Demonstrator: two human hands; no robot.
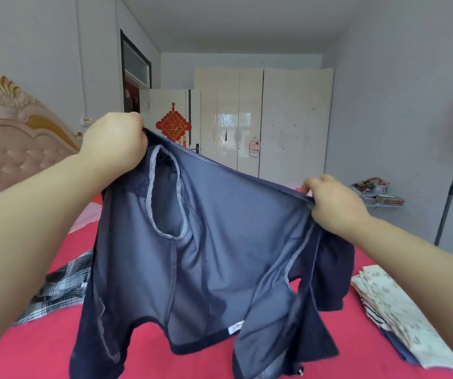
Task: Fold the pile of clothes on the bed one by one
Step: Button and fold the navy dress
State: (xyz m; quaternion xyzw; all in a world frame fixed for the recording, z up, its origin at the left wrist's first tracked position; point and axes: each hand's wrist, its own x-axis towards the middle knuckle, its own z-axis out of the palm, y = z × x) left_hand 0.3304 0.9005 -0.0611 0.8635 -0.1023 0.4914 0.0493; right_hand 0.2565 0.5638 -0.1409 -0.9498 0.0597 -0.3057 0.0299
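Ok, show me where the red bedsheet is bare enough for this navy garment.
Bare red bedsheet lies at the near left, below the black-and-white plaid shirt, and in the strip between the hanging navy garment and the folded floral cream stack. The right edge is crowded.

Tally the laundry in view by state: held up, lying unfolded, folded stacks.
Held up: 1, the navy garment, gripped along its top edge by the left hand and the right hand
Lying unfolded: 1, the plaid garment
Folded stacks: 1, the folded stack; the pieces in it cannot be counted
Total: 3
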